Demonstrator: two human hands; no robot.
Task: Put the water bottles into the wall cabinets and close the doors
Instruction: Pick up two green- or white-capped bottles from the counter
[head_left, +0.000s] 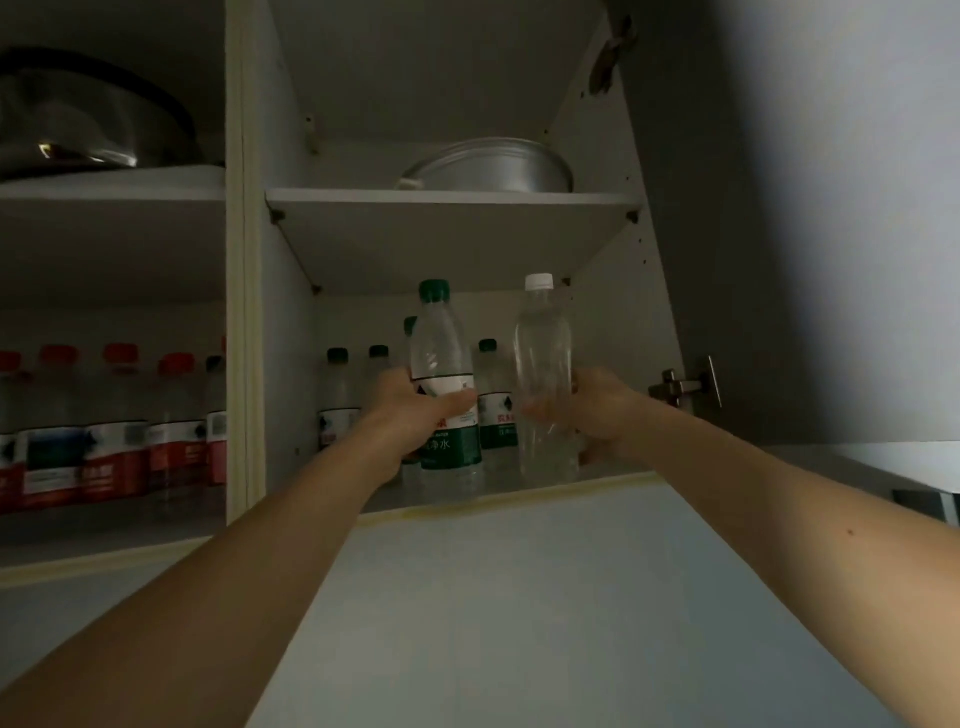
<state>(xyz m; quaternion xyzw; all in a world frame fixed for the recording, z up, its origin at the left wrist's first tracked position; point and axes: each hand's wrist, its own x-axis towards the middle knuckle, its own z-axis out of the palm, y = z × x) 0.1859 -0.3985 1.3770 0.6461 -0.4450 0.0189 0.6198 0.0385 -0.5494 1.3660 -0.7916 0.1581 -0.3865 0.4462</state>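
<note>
A: Your left hand (415, 410) grips the green bottle (447, 384), your right hand (597, 410) the clear bottle (543, 384).
B: Both upright at the shelf's (519, 491) near edge; push them farther in.

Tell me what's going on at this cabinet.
A person is loading water bottles into an open wall cabinet. The left hand grips a green-capped bottle and the right hand grips a white-capped bottle, both upright at the front of the lower shelf. More green-capped bottles stand behind; red-capped bottles fill the left compartment. The door is open.
</note>
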